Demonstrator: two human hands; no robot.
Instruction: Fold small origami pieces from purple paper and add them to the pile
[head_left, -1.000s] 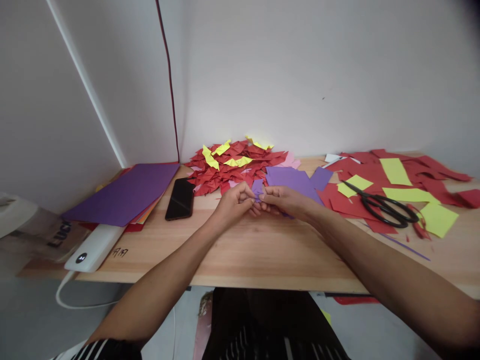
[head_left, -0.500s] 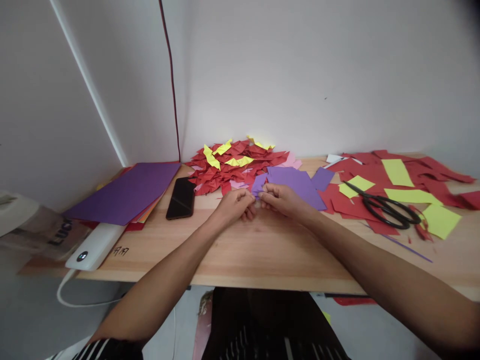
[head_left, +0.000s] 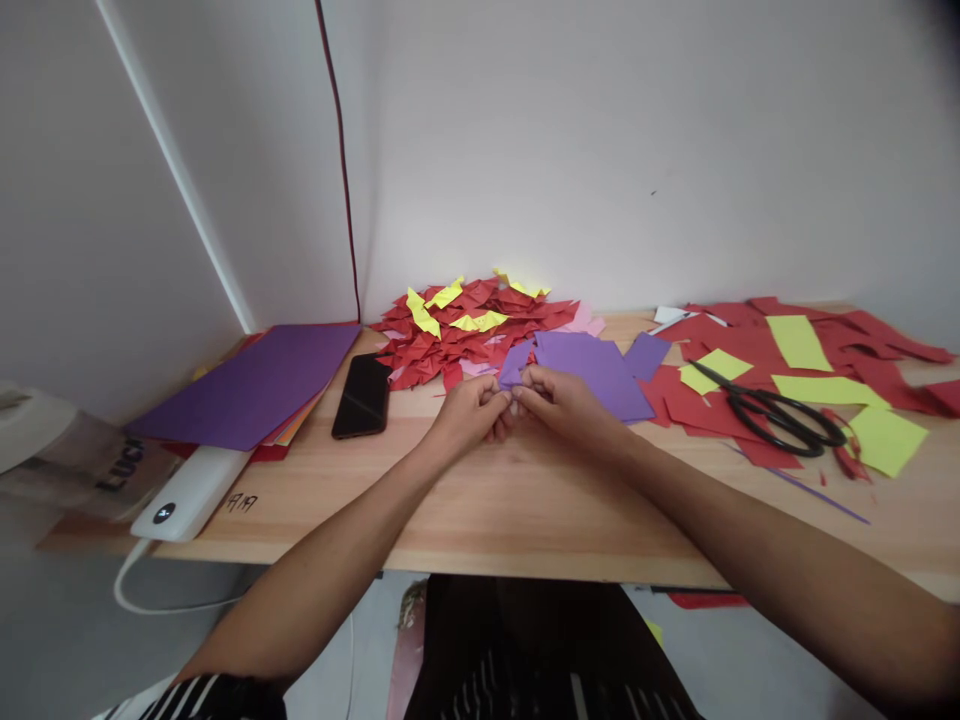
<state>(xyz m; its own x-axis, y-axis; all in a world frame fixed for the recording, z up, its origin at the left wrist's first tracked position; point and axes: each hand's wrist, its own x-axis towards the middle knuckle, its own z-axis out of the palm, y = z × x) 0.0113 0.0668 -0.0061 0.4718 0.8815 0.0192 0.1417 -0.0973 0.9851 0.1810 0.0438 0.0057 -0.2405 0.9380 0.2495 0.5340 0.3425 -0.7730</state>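
My left hand (head_left: 471, 412) and my right hand (head_left: 559, 400) meet at the middle of the wooden table (head_left: 525, 500), fingertips pinched together on a small purple paper piece (head_left: 515, 364) that sticks up between them. Both hands are closed on it. Just behind my right hand lies a stack of purple paper squares (head_left: 592, 368). Behind both hands sits a heap of folded red and yellow paper pieces (head_left: 469, 325).
A black phone (head_left: 363, 395) lies left of my hands. Large purple sheets (head_left: 251, 385) and a white power bank (head_left: 187, 495) occupy the left end. Black scissors (head_left: 780, 415) rest on red and yellow paper scraps (head_left: 810, 360) at the right. A wall stands close behind.
The purple piece has been turned up a little more between my fingertips; both hands stay in nearly the same spot.
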